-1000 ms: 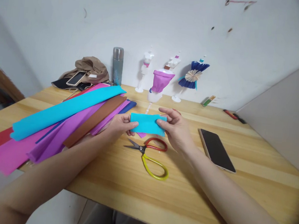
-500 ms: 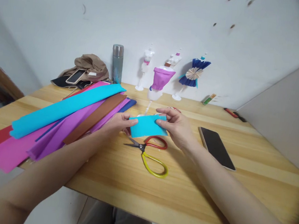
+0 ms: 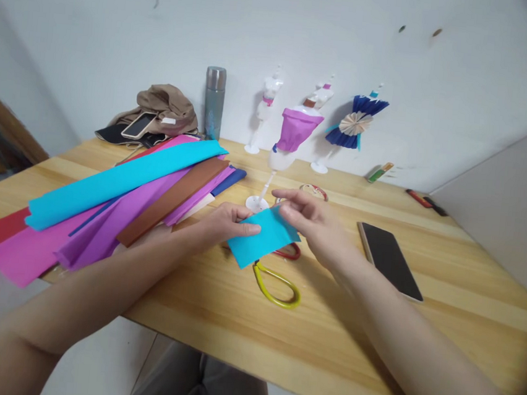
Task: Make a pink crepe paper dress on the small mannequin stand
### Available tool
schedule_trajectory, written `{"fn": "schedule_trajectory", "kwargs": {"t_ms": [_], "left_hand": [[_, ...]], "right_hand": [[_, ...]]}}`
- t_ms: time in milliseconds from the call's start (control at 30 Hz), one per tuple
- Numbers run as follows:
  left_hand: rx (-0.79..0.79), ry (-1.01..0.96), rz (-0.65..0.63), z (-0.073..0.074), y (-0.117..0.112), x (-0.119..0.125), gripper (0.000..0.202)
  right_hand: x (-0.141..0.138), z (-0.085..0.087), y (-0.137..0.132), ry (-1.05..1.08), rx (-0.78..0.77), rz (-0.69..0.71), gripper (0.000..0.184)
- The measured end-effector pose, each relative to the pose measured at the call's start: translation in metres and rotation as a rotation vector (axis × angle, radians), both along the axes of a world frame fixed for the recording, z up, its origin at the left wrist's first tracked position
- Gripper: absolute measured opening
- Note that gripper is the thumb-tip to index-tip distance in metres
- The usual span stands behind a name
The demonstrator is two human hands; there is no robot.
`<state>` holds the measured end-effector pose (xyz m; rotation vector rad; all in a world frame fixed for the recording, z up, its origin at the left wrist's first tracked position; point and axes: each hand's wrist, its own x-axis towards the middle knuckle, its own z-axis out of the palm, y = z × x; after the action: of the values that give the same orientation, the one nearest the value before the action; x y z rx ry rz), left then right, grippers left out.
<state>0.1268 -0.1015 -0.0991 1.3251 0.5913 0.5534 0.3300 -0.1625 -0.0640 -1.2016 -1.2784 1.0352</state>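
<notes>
My left hand [image 3: 228, 222] pinches the left end of a small bright blue piece of crepe paper [image 3: 262, 238], with the thumb on top. At the paper's right end, my right hand [image 3: 312, 218] has its thumb and fingers closed on the upper edge, index finger stretched out. The piece is tilted, its lower left corner pointing down. Beneath it on the table lies a pair of scissors with one yellow handle [image 3: 277, 287] and one red; the paper hides the blades. Just behind my hands stands a small white dress form [image 3: 280, 160] wrapped in purple paper.
Long coloured crepe paper strips [image 3: 120, 180] pile up at the left. Behind them are a cap [image 3: 165, 104], a phone and a thermos [image 3: 213, 102]. More dress forms, one in dark blue paper [image 3: 354, 122], stand by the wall. A black tablet or phone [image 3: 390, 259] lies right.
The blue paper has turned, its left end dropping toward me and now covering the scissor blades. My left thumb sits further in on it. The whole view has shifted slightly.
</notes>
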Motion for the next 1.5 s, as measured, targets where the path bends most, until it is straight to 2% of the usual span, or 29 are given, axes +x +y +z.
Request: {"fn": "schedule_trajectory", "kwargs": {"t_ms": [67,167,300,367,567,767,867,967,1133,1200,1333,1500], "left_hand": [[-0.010,-0.031,0.078,-0.002,0.000,0.002,0.040],[-0.036,-0.076,0.210,-0.006,0.002,0.003,0.041],[-0.060,-0.088,0.313,-0.009,0.002,0.004,0.046],[-0.077,-0.096,0.312,-0.009,0.001,0.006,0.049],[-0.125,-0.099,0.258,-0.007,-0.001,0.009,0.054],[-0.108,-0.098,0.199,-0.006,-0.002,0.007,0.054],[-0.085,-0.095,0.243,-0.006,-0.004,0.006,0.052],[-0.077,-0.113,0.290,-0.009,-0.004,0.007,0.054],[-0.036,-0.138,0.341,-0.014,-0.002,0.007,0.054],[-0.005,-0.138,0.349,-0.014,-0.003,0.007,0.051],[0.020,-0.129,0.358,-0.013,-0.004,0.007,0.045],[-0.010,-0.171,0.264,-0.017,-0.001,0.005,0.052]], "right_hand": [[0.003,-0.003,0.002,0.001,-0.104,-0.037,0.046],[0.004,-0.009,0.005,0.065,-0.243,0.000,0.058],[-0.005,-0.016,0.007,0.051,-0.223,0.085,0.054],[-0.009,-0.020,0.009,0.056,-0.190,0.087,0.052],[-0.008,-0.030,0.015,0.111,-0.101,-0.028,0.043],[-0.009,-0.026,0.012,0.111,-0.109,0.074,0.040],[-0.011,-0.026,0.010,0.105,-0.118,0.121,0.042],[-0.010,-0.030,0.012,0.158,-0.125,0.103,0.044],[-0.007,-0.036,0.015,0.310,-0.173,0.070,0.062],[-0.008,-0.038,0.014,0.261,-0.171,0.104,0.062],[-0.015,-0.038,0.008,0.129,-0.198,0.138,0.049],[-0.018,-0.035,0.008,0.129,-0.229,0.109,0.047]]}}
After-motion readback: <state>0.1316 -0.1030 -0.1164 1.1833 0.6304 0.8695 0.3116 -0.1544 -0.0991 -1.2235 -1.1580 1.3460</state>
